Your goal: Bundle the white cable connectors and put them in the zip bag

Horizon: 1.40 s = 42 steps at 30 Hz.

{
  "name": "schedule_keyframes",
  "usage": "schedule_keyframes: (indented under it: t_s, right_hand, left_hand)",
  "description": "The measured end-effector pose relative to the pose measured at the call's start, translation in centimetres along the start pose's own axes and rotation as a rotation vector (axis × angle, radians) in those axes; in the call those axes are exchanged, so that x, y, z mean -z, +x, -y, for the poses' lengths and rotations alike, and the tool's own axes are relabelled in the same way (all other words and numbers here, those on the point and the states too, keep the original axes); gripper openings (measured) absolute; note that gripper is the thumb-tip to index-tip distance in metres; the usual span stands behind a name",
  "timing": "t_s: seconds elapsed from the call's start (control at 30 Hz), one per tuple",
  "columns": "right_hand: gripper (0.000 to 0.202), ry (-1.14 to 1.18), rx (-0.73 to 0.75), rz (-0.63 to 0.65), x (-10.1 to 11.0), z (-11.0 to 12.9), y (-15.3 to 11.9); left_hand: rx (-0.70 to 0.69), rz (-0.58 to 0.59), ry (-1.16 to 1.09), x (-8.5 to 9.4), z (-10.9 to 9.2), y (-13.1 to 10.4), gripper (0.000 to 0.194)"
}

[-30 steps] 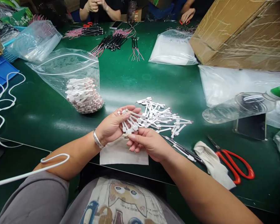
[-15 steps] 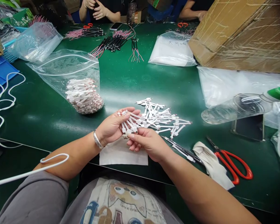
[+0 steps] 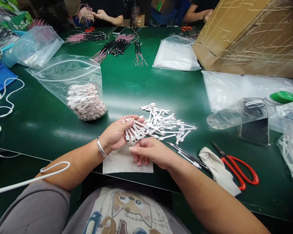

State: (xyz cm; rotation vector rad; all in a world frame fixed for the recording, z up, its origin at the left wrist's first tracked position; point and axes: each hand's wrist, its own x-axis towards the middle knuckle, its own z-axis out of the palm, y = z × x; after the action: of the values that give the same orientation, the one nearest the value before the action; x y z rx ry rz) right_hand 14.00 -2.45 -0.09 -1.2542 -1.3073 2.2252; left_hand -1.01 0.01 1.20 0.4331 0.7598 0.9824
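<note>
A fanned bundle of short white cables with plug ends lies in my left hand, the thumb pressed over it. Just below the plugs is my right hand, its thumb stretched out and its fingers loosely bent, slightly apart from the bundle. Nothing shows between those fingers. Beyond my hands a loose pile of the same white cables spreads over the green table. Under my hands a white sheet rests at the table edge.
A clear zip bag packed with white cables stands left. To the right lie a slim dark pointed tool, a white cloth, red-handled scissors, a phone and a bottle. Across the table, a person's hands hold thin wires.
My right hand has drawn down a little from the plugs in the bundle, its fingers loosening. The person opposite now holds up a bunch of pink wires. The view has shifted slightly.
</note>
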Motion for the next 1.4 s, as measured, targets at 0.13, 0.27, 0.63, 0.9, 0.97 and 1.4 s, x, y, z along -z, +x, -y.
schedule_keyframes:
  t_s: [0.13,0.27,0.63,0.9,0.97,1.4]
  right_hand:
    - [0.041,0.019,-0.048,0.201,0.0,0.0,-0.4]
    - [0.047,0.196,0.005,0.242,0.0,0.1,-0.6]
    - [0.084,0.416,0.128,0.248,0.4,0.1,-0.5]
    - [0.039,0.394,0.144,0.248,1.3,0.7,-0.7]
    - [0.031,0.405,0.097,0.222,1.3,0.7,-0.7]
    - [0.027,0.391,0.109,0.145,1.4,0.6,-0.7]
  left_hand:
    - [-0.003,-0.016,0.016,0.1,0.0,0.0,0.014]
    - [-0.009,0.009,0.017,0.3,0.1,0.2,0.015]
    - [-0.374,0.387,0.926,-0.1,-0.1,-1.5,0.028]
    - [-0.824,0.692,1.492,0.3,0.0,-1.8,0.120]
    - [-0.867,0.711,1.541,0.4,0.2,-1.6,0.122]
    - [-0.493,0.064,0.834,0.4,1.1,-1.3,0.100]
